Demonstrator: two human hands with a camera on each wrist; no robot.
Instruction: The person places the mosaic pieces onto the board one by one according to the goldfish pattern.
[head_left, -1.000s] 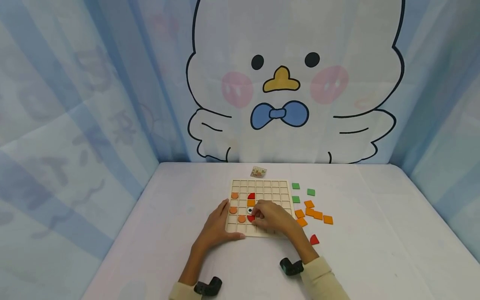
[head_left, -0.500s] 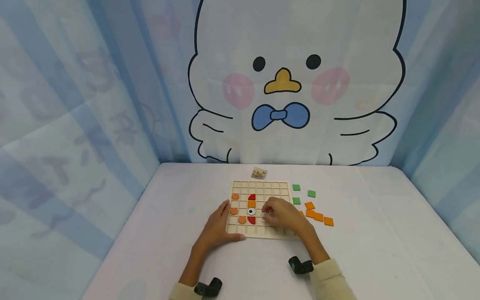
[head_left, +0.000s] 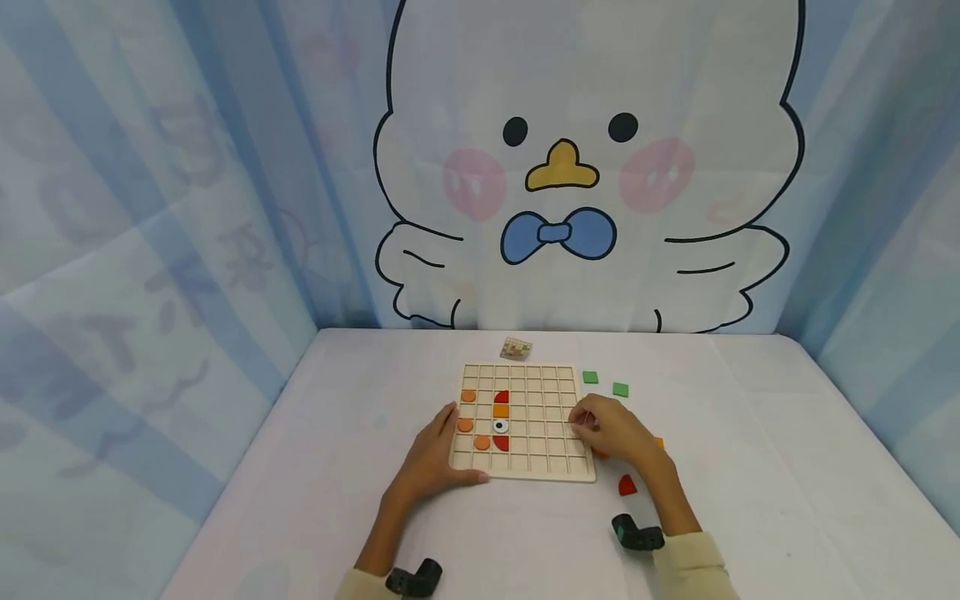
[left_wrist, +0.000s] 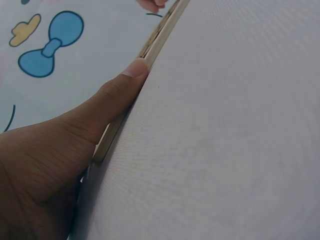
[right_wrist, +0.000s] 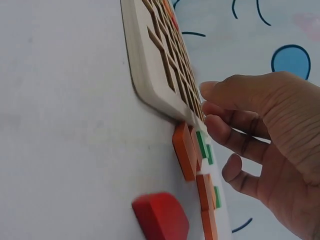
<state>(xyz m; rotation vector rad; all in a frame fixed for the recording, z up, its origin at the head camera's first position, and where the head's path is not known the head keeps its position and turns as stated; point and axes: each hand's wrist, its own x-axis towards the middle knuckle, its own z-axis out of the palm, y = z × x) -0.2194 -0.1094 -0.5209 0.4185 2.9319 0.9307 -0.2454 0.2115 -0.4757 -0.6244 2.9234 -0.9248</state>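
My left hand (head_left: 431, 457) rests against the near left corner of a pale wooden grid board (head_left: 543, 425). Its straight thumb (left_wrist: 120, 92) presses the near edge, and its fingers lie along the left side. Over the right edge hovers my right hand (head_left: 611, 429), fingers loosely bent with nothing seen between them. Set in the board's cells are several orange round pieces (head_left: 465, 425), a white eye piece (head_left: 501, 426), an orange square (head_left: 501, 411) and two red quarter-round pieces, one near (head_left: 501, 443) and one farther (head_left: 502, 397).
Loose green squares (head_left: 590, 377) lie right of the board. Orange squares (right_wrist: 185, 150) lie partly hidden under my right hand in the head view. A red piece (head_left: 627, 485) lies nearer. Behind the board is a small patterned card (head_left: 516, 348).
My right hand has moved right, from the eye piece to the board's right edge, uncovering the cells and covering some orange squares. My left hand stays at the corner.
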